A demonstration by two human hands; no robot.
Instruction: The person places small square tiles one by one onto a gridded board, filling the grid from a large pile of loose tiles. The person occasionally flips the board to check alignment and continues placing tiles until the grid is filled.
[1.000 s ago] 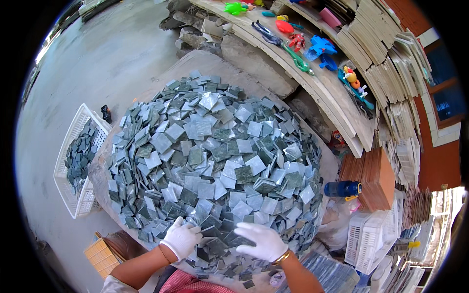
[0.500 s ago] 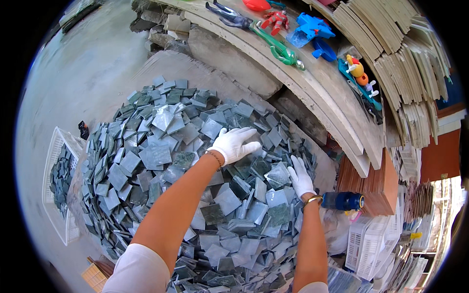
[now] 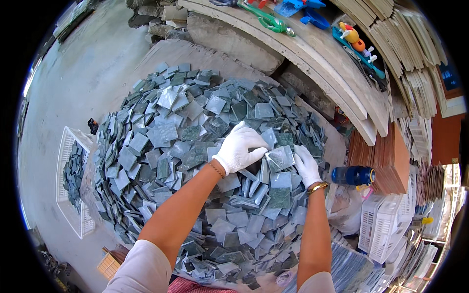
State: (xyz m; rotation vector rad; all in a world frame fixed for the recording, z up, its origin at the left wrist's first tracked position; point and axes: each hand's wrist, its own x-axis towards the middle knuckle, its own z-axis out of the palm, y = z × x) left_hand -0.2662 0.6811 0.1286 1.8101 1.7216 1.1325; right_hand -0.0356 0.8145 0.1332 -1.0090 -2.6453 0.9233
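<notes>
Under both gloved hands lies a large heap of square grey-green stone tiles (image 3: 229,224). My right hand (image 3: 306,167), in a white glove, is closed at the right edge of one pale, shiny stone tile (image 3: 280,158), which tilts above its neighbours. Just left of that tile is my left hand (image 3: 242,148), also gloved in white. Its fingers are curled, and the thumb and forefinger tips come close together near the tile's left corner. Whatever lies between those tips is hidden.
A white plastic crate (image 3: 73,136) with smaller tile pieces stands at the left. Toys, including a green figure (image 3: 268,19), lie on stacked slabs (image 3: 337,88) at the far side. Right of the heap are a dark blue bottle (image 3: 352,176), reddish boards (image 3: 386,156) and white baskets (image 3: 383,222).
My left hand has gone from spread fingers to curled ones and moved toward the right hand. The pale tile beside my right hand has shifted and tilted. The whole view has shifted too.
</notes>
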